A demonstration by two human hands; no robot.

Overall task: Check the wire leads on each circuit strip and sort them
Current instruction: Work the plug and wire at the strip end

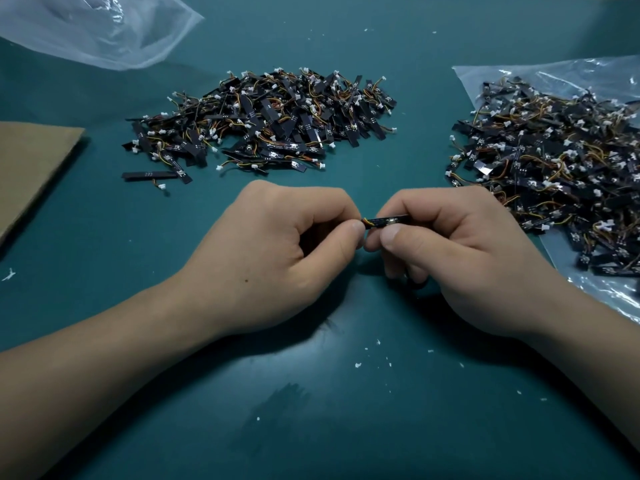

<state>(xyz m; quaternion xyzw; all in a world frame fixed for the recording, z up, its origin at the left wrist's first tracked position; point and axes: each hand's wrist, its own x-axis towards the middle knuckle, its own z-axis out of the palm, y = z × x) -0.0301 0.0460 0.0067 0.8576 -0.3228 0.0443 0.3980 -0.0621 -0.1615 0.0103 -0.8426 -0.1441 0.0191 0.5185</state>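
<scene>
circuit strips [547, 161] heaped on plastic bag [595, 292]

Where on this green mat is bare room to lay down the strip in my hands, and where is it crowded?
Bare mat lies nearest you, this side of the left hand and right hand, in the lane between the middle strip pile and the bagged right pile, and right of the cardboard. Both piles are crowded.
</scene>
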